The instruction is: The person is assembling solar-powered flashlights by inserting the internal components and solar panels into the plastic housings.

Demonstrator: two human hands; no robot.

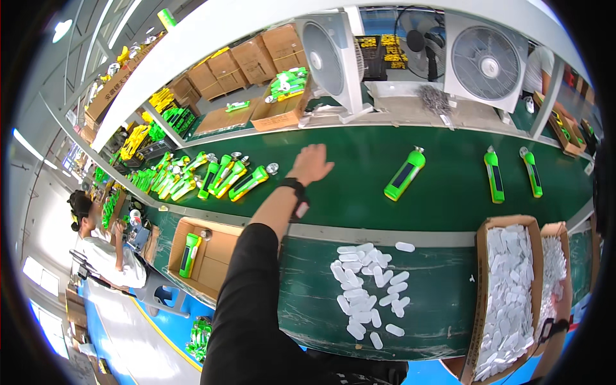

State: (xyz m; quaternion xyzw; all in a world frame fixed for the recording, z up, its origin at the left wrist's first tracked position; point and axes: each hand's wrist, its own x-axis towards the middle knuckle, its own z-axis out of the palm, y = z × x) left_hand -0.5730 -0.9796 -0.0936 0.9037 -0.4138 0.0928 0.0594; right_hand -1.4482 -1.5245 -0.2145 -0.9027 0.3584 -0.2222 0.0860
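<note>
My left hand [312,164] reaches over the green belt [350,151], palm down, fingers apart and holding nothing. To its left lies the nearest green-and-yellow handheld device [249,183], with a dark strip and a round silvery end, beside a heap of similar ones [170,176]. A separate green device [405,174] lies to the hand's right, and two more [494,176] lie farther right. At the lower right my right hand [557,296] is at a narrow carton of small clear pieces [553,266]; its fingers are too small and partly hidden to read.
Flat translucent oval pieces [362,282] lie scattered on the near bench, and a long carton [478,308] holds many more. An open carton [212,260] at left contains one green device. White fans [487,61] stand beyond the belt. A person [109,250] sits at far left.
</note>
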